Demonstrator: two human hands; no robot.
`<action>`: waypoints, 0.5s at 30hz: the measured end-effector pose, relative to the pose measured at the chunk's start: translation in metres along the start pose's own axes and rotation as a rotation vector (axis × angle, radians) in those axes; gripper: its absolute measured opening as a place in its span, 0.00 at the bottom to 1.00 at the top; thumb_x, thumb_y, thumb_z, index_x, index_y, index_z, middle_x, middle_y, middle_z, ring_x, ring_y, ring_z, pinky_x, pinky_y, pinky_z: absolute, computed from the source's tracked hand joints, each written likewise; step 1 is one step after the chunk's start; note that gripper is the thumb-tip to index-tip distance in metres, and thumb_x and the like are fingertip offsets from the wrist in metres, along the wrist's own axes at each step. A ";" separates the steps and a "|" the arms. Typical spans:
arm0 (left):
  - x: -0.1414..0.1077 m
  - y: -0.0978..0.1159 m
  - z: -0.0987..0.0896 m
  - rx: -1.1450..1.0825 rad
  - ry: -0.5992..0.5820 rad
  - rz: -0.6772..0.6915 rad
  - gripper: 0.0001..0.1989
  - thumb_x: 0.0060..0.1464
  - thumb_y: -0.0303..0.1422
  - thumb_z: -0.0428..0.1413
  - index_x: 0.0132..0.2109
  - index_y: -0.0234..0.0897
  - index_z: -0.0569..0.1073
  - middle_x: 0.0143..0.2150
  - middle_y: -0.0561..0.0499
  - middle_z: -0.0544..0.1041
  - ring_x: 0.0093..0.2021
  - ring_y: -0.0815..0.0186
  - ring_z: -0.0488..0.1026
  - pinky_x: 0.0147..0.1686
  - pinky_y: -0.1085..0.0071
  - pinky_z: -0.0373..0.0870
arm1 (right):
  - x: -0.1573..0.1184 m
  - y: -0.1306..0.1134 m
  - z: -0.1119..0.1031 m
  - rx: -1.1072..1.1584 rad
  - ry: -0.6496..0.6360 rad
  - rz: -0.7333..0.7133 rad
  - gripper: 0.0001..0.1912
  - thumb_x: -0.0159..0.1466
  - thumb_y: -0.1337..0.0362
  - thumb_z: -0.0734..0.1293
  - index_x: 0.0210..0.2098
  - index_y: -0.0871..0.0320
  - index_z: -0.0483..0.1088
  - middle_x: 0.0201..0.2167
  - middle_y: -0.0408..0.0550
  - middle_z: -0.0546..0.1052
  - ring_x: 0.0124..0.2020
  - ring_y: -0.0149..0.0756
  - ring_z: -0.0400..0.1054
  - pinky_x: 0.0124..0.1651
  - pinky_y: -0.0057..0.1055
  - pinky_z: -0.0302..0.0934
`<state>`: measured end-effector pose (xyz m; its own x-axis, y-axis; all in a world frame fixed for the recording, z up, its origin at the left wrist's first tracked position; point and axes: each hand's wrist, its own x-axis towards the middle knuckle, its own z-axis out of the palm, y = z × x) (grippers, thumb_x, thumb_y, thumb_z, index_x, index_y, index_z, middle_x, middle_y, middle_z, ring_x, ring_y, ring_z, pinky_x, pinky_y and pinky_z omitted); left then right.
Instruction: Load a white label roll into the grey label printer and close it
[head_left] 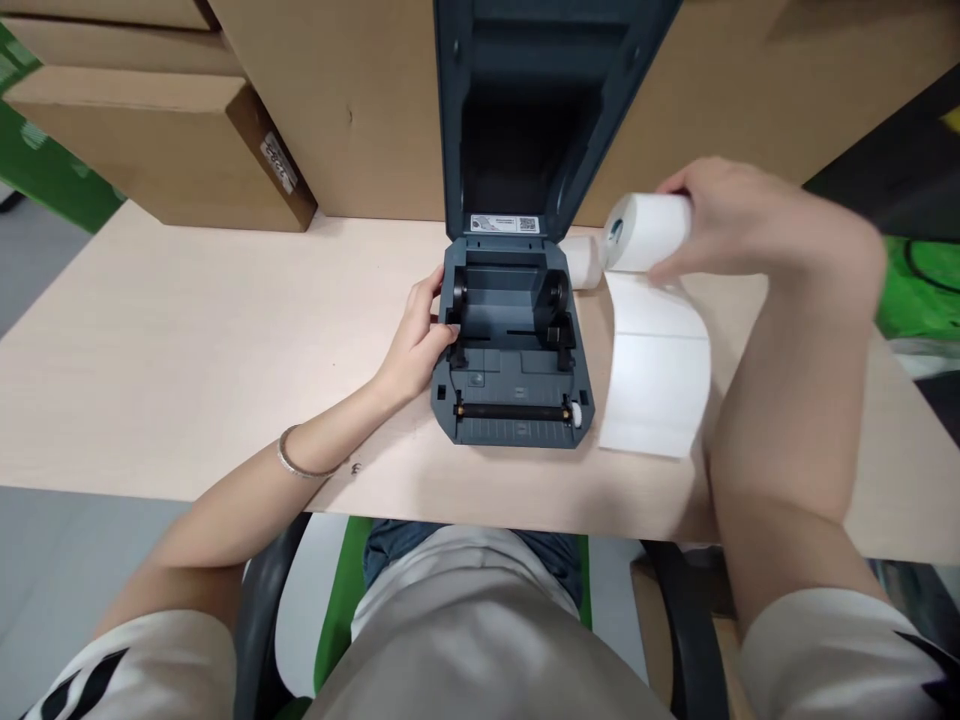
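Observation:
A dark grey label printer (513, 345) stands on the table with its lid (534, 130) raised. Its roll bay is bare, and a black roller crosses the front. My left hand (421, 345) grips the printer's left side, thumb on the rim and the fingers partly hidden behind it. To the right of the printer, my right hand (701, 220) is closed around a roll of white labels (646, 232), held on its side. A strip of blank labels (660, 370) hangs from that roll down onto the table. Behind it, a second white roll (583, 262) is partly hidden beside the printer.
Large cardboard boxes (375, 110) form a wall behind the printer. A flatter carton (150, 150) with a label sits at the back left of the pale wooden table (187, 380). Green bags (919, 300) lie beyond the right edge. Chair armrests (686, 630) are below the table's front.

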<state>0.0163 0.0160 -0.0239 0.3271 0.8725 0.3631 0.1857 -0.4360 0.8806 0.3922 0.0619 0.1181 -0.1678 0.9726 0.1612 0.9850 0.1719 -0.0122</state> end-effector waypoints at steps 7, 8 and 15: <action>-0.001 -0.003 -0.001 0.011 -0.011 0.011 0.37 0.66 0.50 0.58 0.77 0.52 0.58 0.77 0.47 0.62 0.74 0.47 0.62 0.69 0.53 0.70 | 0.016 0.013 0.039 0.046 -0.329 0.097 0.36 0.60 0.54 0.71 0.65 0.65 0.73 0.54 0.61 0.81 0.42 0.38 0.73 0.40 0.37 0.62; -0.001 -0.003 -0.001 0.013 -0.010 0.009 0.37 0.66 0.50 0.58 0.77 0.52 0.58 0.78 0.47 0.62 0.74 0.47 0.63 0.68 0.53 0.71 | 0.015 0.011 0.040 0.043 -0.342 0.103 0.37 0.62 0.54 0.69 0.67 0.65 0.72 0.56 0.62 0.80 0.44 0.40 0.74 0.41 0.37 0.62; -0.001 -0.002 -0.002 0.047 0.002 0.012 0.38 0.64 0.48 0.58 0.77 0.50 0.59 0.77 0.47 0.63 0.74 0.47 0.62 0.68 0.54 0.70 | 0.025 0.001 0.037 0.036 -0.444 0.111 0.42 0.57 0.55 0.75 0.70 0.59 0.69 0.66 0.66 0.74 0.68 0.69 0.65 0.64 0.59 0.62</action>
<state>0.0136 0.0170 -0.0255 0.3273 0.8676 0.3745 0.2247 -0.4564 0.8610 0.3876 0.0920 0.0854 -0.0695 0.9569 -0.2819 0.9973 0.0605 -0.0407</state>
